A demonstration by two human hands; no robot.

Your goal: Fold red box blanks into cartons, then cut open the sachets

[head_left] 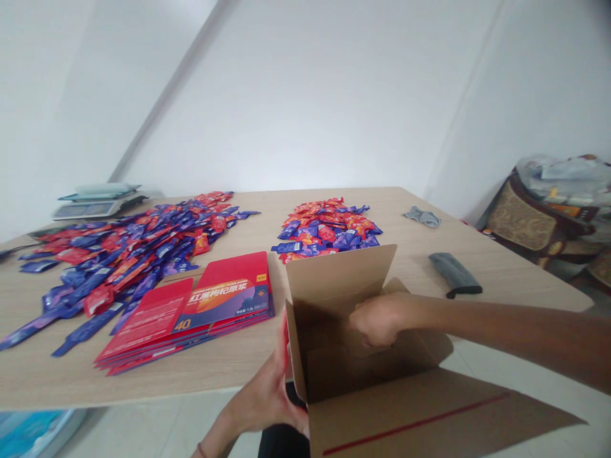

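An unfolded cardboard box [363,356] with its flaps spread is tilted towards me at the table's front edge, and its inside is in view. My left hand [272,394] grips the box's left side from outside, thumb and fingers apart around it; some fingers are hidden behind the wall. Inside the box, my right hand [382,321] is curled into a fist near the inner wall, with nothing visible in it. A red strip [415,423] runs along the near flap. Left of the box lies a stack of flat red and purple printed cartons [229,289].
Many red and purple sachets [153,242] are heaped at left, with a smaller sachet pile [329,226] behind the box. A scale [95,207] stands far left. On the right lie a grey cloth [422,216] and a dark grey folded item [453,273]. Beyond is a laden chair [522,213].
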